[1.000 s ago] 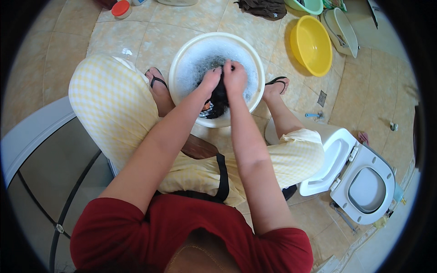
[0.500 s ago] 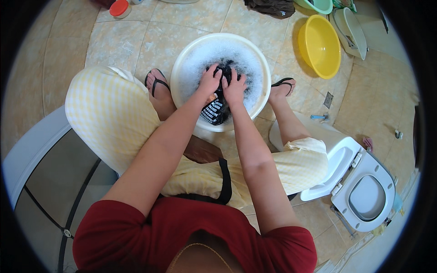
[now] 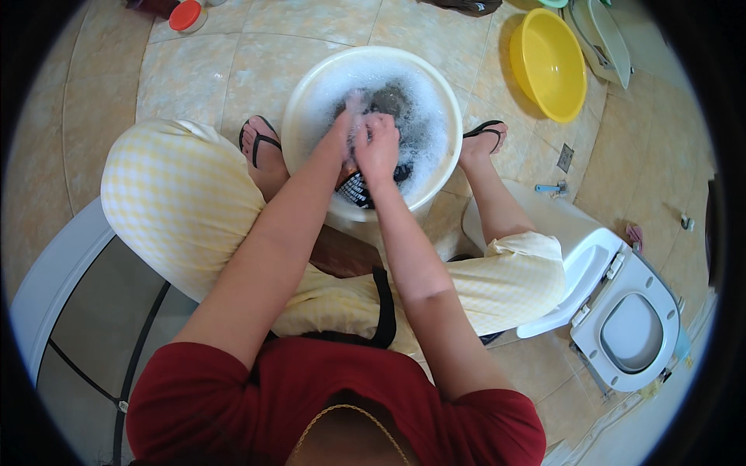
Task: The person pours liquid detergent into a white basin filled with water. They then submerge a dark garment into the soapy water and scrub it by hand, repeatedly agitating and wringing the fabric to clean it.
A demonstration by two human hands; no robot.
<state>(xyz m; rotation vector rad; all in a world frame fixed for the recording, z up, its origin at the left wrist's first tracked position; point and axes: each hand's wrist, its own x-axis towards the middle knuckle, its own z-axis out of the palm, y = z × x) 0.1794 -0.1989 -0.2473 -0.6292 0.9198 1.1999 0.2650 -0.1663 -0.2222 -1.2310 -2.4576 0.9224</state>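
Observation:
A white basin (image 3: 294, 124) of sudsy water stands on the floor between my feet. In it lies a wet black garment (image 3: 356, 190) with white print, partly hidden under my hands and the foam. My left hand (image 3: 351, 128) is at the garment's far left side, its fingers smeared by motion and foam. Close against it, my right hand (image 3: 378, 146) is closed, fingers curled in over the black cloth; the fingertips are partly hidden. Grey-white suds (image 3: 427, 101) ring the dark water beyond both hands.
A yellow basin (image 3: 549, 66) sits at the far right, beside a pale tub (image 3: 602, 39). A red-lidded jar (image 3: 186, 15) stands far left. To my right are an open white toilet seat (image 3: 629, 334), a blue-handled tool (image 3: 550, 188) and a floor drain (image 3: 565, 158).
My hands have drawn together, the right one moving left and curling its fingers. The dark cloth beyond my fingertips no longer shows there; murky water does. The view has shifted slightly.

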